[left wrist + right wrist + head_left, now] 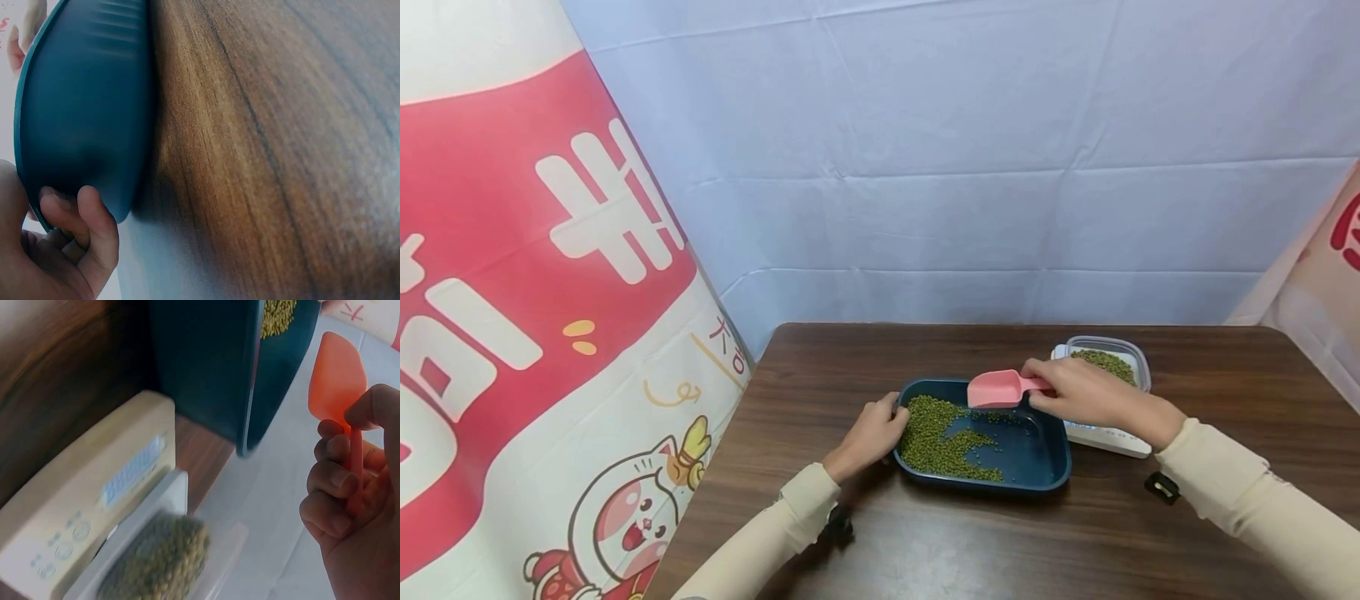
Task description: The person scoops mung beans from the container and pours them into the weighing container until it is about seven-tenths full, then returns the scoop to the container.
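Note:
A dark blue tray (1037, 454) sits on the table with green mung beans (936, 442) heaped mostly toward its left side. My left hand (871, 429) grips the tray's left end; in the left wrist view its fingers curl around the rim (28, 125). Above the tray's far right part, my right hand (1078, 392) holds a pink scoop (995, 389) by its handle. The right wrist view shows the fingers wrapped round the handle of the scoop (337, 375). Whether any beans lie in the scoop cannot be seen.
Right of the tray stands a white kitchen scale (1112, 439) with a lit display (132, 470). On it rests a clear plastic container (1138, 367) holding mung beans (162, 559). The brown wooden table (820, 358) ends at a pale cloth backdrop (925, 225).

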`<state>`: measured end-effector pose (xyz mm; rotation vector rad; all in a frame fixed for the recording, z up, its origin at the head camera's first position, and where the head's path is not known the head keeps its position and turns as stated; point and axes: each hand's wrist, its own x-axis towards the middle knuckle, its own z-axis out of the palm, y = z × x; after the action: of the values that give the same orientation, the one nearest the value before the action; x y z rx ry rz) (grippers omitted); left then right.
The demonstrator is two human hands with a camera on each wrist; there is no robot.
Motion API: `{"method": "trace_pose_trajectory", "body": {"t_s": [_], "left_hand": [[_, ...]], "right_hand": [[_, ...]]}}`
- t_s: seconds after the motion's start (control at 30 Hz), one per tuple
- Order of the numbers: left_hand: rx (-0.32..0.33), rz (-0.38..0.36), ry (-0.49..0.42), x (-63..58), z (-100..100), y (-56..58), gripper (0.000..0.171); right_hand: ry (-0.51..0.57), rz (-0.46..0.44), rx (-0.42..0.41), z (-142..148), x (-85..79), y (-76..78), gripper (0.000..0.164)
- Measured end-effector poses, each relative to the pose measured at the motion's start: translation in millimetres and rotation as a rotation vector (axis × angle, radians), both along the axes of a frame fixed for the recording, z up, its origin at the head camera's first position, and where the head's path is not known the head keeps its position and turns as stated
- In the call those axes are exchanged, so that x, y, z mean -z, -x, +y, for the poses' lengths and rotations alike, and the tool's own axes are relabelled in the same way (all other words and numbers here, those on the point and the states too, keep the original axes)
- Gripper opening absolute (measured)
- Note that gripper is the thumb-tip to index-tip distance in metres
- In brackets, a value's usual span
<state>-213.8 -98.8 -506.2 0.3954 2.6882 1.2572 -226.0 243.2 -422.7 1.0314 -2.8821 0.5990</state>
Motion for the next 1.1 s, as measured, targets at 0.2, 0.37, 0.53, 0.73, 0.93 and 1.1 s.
{"method": "trace_pose_trajectory", "body": {"t_s": [0.2,0.37,0.53,0.73,0.93,1.1], "left_hand": [[0.002,-0.005,-0.006,0.1,1,0.5,0.048],[-0.006,-0.007,-0.004,0.4,1,0.9,0.048],[-0.015,0.004,-0.004,0.7,1,1.0,0.045],[-0.025,0.006,0.006,2.1,1,0.8,0.044],[-0.029,0.015,0.013,3.0,2,0.7,0.043],[-0.024,0.024,0.005,3.0,2,0.9,0.037]], "right_hand": [[0.010,-0.026,-0.047,-15,2.0,0.3,0.013],[0.009,-0.039,-0.082,-25,6.0,1.9,0.013],[0.009,-0.021,-0.120,-36,12.8,4.6,0.010],[-0.013,-0.038,-0.148,-49,18.4,7.2,0.015],[-0.049,-0.050,-0.155,-59,21.9,6.5,0.015],[-0.073,-0.079,-0.171,-62,26.5,4.6,0.015]]}}
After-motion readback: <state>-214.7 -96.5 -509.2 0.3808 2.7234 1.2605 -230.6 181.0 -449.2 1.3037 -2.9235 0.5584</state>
